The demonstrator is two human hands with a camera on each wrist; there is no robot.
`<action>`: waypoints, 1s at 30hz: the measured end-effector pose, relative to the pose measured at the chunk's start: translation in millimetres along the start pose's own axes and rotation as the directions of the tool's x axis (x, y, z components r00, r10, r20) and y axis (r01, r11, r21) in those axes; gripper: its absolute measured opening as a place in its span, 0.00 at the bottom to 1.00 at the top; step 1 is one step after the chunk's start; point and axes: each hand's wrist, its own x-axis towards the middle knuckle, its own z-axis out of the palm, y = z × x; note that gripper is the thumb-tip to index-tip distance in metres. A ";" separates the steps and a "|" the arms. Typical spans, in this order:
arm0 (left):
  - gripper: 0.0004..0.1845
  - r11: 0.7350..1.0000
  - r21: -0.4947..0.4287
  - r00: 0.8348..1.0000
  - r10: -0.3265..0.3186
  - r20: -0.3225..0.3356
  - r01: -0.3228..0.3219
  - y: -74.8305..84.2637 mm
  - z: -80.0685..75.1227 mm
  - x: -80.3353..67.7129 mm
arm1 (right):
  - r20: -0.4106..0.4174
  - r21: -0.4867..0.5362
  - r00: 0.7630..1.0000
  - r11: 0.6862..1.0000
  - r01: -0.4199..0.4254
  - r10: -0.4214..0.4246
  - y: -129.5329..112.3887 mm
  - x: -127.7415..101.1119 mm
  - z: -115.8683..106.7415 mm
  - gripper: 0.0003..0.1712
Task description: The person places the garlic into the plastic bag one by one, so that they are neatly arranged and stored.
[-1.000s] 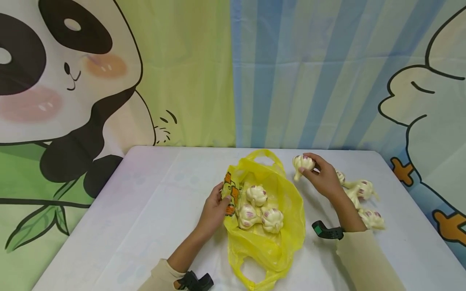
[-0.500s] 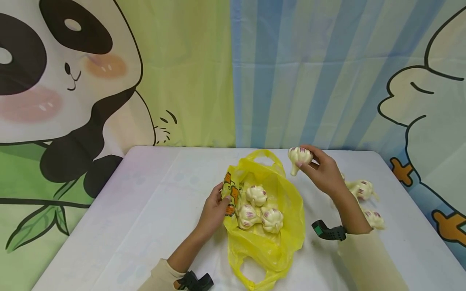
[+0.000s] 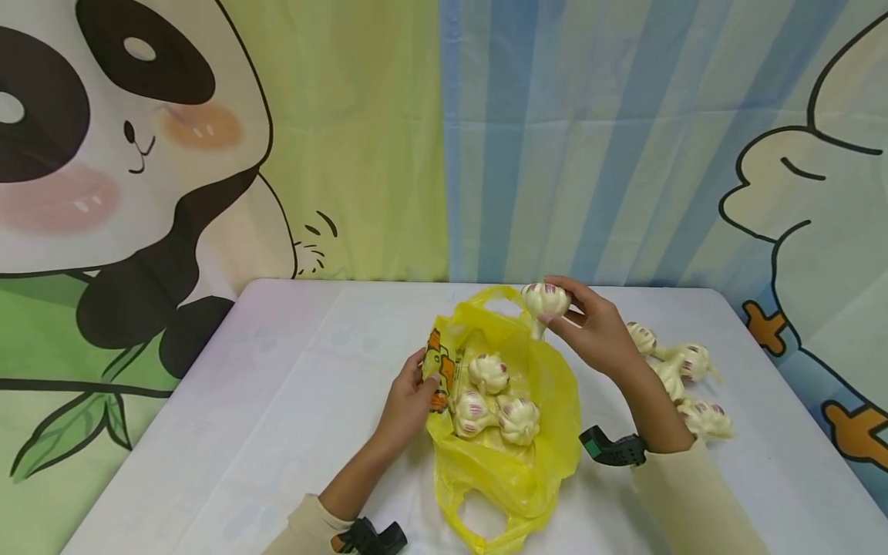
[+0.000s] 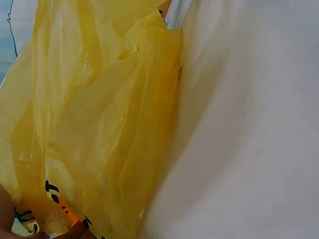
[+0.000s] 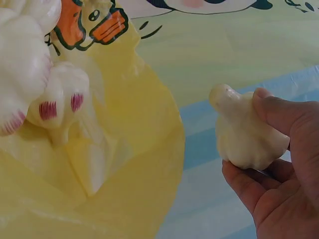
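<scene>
A yellow plastic bag (image 3: 499, 470) lies with its mouth spread, and three garlic bulbs (image 3: 519, 421) rest inside. The left hand (image 3: 405, 405) pinches the bag's left rim beside a printed orange and black cartoon. In the left wrist view the bag's yellow side (image 4: 99, 114) fills the left half, with only bits of the fingers at the bottom corner. Thumb and fingers of the right hand (image 3: 590, 327) grip another garlic bulb (image 3: 544, 301), stem down, over the bag's far right rim. The right wrist view shows that held bulb (image 5: 249, 132) between thumb and fingertips.
Several more garlic bulbs (image 3: 694, 362) lie in a loose group on the white table (image 3: 277, 432), right of the bag and partly behind the right forearm. A printed curtain (image 3: 361, 139) hangs behind the table's far edge. Each wrist wears a black camera (image 3: 613, 447).
The right hand has carried its garlic bulb leftward and a little up, from beside the bag to over its far rim. The left hand and the bag have stayed put.
</scene>
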 end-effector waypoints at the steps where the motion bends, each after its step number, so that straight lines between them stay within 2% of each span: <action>1: 0.28 1.000 -0.001 1.000 0.002 -0.001 -0.002 -3.0 0.1 1.5 | 0.004 0.007 1.000 1.000 0.009 -0.009 -1.0 0.2 0.6 0.31; 10: 0.29 1.000 0.001 0.999 0.031 0.007 -0.031 -10.6 -0.4 2.9 | 0.093 0.063 0.990 0.993 0.098 -0.103 -7.6 0.6 8.5 0.31; 16: 0.28 1.000 0.002 0.999 0.031 0.008 -0.031 -13.6 -0.7 1.2 | 0.147 0.097 0.982 0.990 0.103 -0.116 -10.3 2.0 20.2 0.31; 23: 0.29 1.000 0.005 1.000 0.023 0.000 -0.023 -11.7 0.4 1.0 | 0.251 0.174 0.955 0.978 0.119 -0.160 -15.8 3.9 29.5 0.29; 30: 0.28 1.000 0.000 1.000 0.026 0.000 -0.026 -10.7 1.0 1.6 | 0.315 0.181 0.939 0.980 0.084 -0.139 -12.4 3.8 37.3 0.30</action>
